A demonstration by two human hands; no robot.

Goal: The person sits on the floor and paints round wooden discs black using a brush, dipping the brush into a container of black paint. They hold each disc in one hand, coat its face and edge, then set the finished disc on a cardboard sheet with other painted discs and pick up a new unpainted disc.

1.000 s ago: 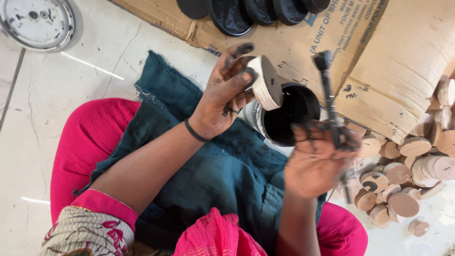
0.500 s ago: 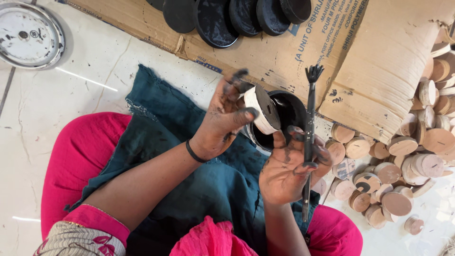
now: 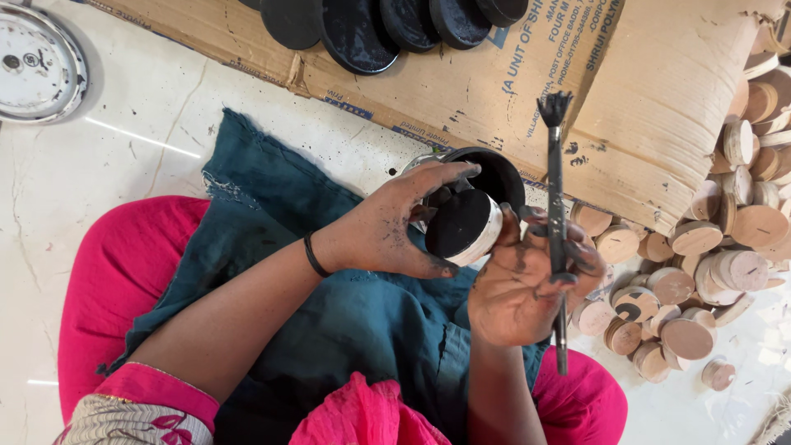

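Note:
My left hand (image 3: 387, 235), smeared with black paint, holds a round wooden disc (image 3: 463, 226) whose face is painted black and whose rim is pale. My right hand (image 3: 527, 284) grips a thin black paintbrush (image 3: 554, 198) upright, bristles pointing up, just right of the disc. Behind the disc sits a small tin of black paint (image 3: 494, 173), partly hidden by the disc and my fingers. A dark teal cloth (image 3: 346, 321) covers my lap over pink trousers (image 3: 115, 280).
A heap of unpainted wooden discs (image 3: 700, 247) lies at the right on the pale floor. Flattened cardboard (image 3: 511, 66) spans the top, with several black-painted discs (image 3: 354, 29) drying on it. A round metal lid (image 3: 33, 62) lies at the top left.
My left hand has turned the disc so its black face shows and lowered it toward my lap. My right hand has shifted right with the brush held upright.

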